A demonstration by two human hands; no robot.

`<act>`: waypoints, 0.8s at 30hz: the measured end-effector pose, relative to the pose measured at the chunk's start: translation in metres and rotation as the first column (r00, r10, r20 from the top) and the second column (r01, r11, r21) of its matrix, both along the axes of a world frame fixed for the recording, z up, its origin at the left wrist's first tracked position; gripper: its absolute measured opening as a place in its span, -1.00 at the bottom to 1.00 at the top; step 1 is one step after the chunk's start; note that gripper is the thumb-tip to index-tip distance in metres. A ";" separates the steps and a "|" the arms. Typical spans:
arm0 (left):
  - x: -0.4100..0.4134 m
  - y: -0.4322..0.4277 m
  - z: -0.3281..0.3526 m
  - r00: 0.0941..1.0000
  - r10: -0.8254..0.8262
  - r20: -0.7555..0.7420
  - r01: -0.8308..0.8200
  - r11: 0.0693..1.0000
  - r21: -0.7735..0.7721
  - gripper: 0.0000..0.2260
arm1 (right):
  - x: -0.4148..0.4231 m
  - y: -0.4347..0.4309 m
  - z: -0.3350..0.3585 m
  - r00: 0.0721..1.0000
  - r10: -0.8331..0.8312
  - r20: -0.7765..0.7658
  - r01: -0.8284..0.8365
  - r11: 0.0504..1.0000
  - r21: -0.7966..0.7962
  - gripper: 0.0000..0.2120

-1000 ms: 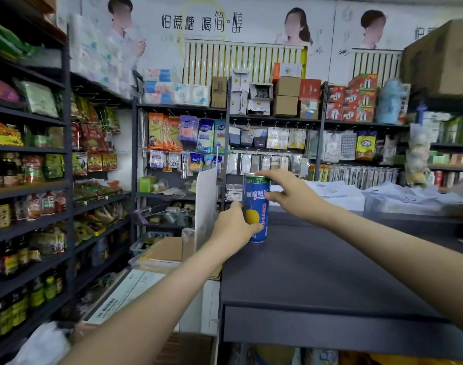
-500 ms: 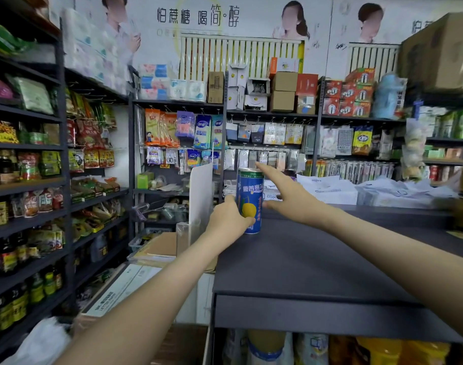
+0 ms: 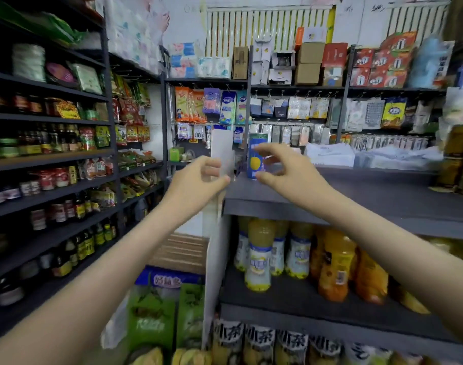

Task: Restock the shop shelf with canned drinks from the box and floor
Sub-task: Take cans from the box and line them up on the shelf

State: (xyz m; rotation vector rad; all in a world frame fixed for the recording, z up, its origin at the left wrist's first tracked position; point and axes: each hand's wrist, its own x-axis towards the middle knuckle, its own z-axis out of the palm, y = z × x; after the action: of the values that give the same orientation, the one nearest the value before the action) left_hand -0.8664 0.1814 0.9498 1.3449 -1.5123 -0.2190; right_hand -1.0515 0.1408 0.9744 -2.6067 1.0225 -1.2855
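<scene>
Dark grey metal shelving fills the right of the view, and its top board (image 3: 357, 191) lies bare from near its left end across to the blurred golden packs (image 3: 459, 159) at the far right. Below it, rows of juice bottles (image 3: 259, 262) crowd the next level. Both forearms reach forward and up, converging on the board's left end. The left hand (image 3: 198, 180) hangs just off that end, in front of a white upright divider panel (image 3: 221, 151), with its fingers loosely curled, thumb apart, holding nothing. The right hand (image 3: 288, 172) is over the board, its fingers bent into a wide C, thumb low and fingertips high, not closed round anything. The blue canned drink (image 3: 256, 162) stands upright on the top board close to the left end, showing through the right hand's gap. Motion blur hides whether any fingertip touches it.
</scene>
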 end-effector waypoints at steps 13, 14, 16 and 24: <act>0.063 0.230 -0.149 0.965 0.232 0.125 -0.255 0.940 0.225 -0.76 | 0.084 0.192 -0.146 0.933 0.359 -0.001 -0.348 0.906 0.241 -0.61; 0.072 0.239 -0.163 0.958 0.250 0.138 -0.278 0.927 0.252 -0.76 | 0.092 0.198 -0.161 0.929 0.370 -0.007 -0.353 0.893 0.280 -0.61; 0.090 0.257 -0.193 0.947 0.272 0.171 -0.315 0.891 0.327 -0.73 | 0.109 0.207 -0.192 0.919 0.395 -0.021 -0.361 0.859 0.364 -0.60; 0.167 0.312 -0.339 0.941 0.192 0.280 -0.331 0.708 0.624 -0.60 | 0.187 0.248 -0.351 0.902 0.420 -0.098 -0.264 0.719 0.643 -0.58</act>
State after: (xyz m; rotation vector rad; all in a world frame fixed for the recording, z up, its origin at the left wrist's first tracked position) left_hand -0.6993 0.4935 0.6108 2.2006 -1.4269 -0.4908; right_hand -0.8643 0.3886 0.6232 -2.2863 0.7471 -0.4389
